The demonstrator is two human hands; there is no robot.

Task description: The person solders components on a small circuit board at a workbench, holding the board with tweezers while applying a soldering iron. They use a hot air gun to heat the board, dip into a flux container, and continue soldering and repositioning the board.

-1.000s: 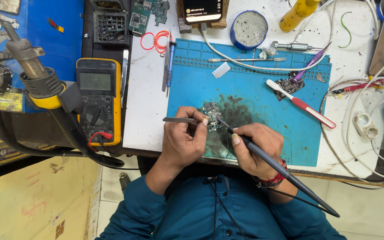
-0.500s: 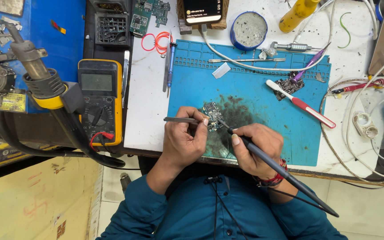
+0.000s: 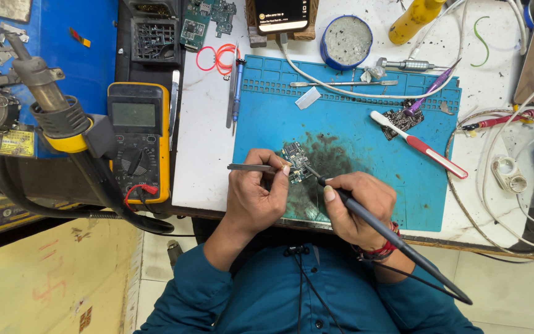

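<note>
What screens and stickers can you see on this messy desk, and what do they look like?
Multimeter: left of the blue mat, yellow case, grey blank screen, black dial.
Phone: top edge, in a wooden stand, dark lit screen.
Yellow label: far left, rectangular, on the blue surface.

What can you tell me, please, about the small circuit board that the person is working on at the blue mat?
The small circuit board is a greenish, irregularly shaped piece crowded with tiny metallic components. It lies flat on the blue mat, at the edge of a dark, sooty stain. The left hand holds metal tweezers against its left side, and the right hand brings a dark soldering iron tip to its lower right edge. Finer details are too small to tell.
</note>
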